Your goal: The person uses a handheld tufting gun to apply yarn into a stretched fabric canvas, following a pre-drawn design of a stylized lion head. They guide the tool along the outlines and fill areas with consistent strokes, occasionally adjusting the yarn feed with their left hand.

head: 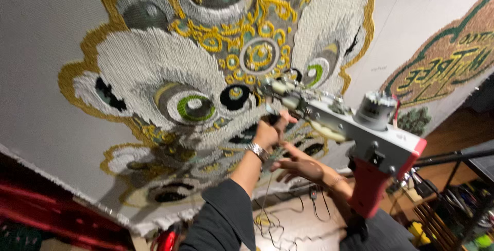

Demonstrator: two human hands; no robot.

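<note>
Head view, centre: we see our left hand (pixel 267 133) raised to the nose of the tufting gun (pixel 355 127), fingers curled tight around something at the gun's tip; what it pinches is too small and blurred to name.
Right hand: our right hand (pixel 301 167) sits just below the gun's body with fingers spread, touching nothing we can make out.
Gun: its grey body and red handle hang in front of the right forearm; the needle end blurs into the rug.
Rug: the tufted lion-face rug (pixel 170 71) fills the stretched cloth (pixel 46 35), its top cut off.
Wrist: a metal watch (pixel 257 151) shows.
Below: yarn strands (pixel 265 215) trail down, tangled and faint.
Far right: a second tufted piece (pixel 447 60) is cropped by the edge.
</note>
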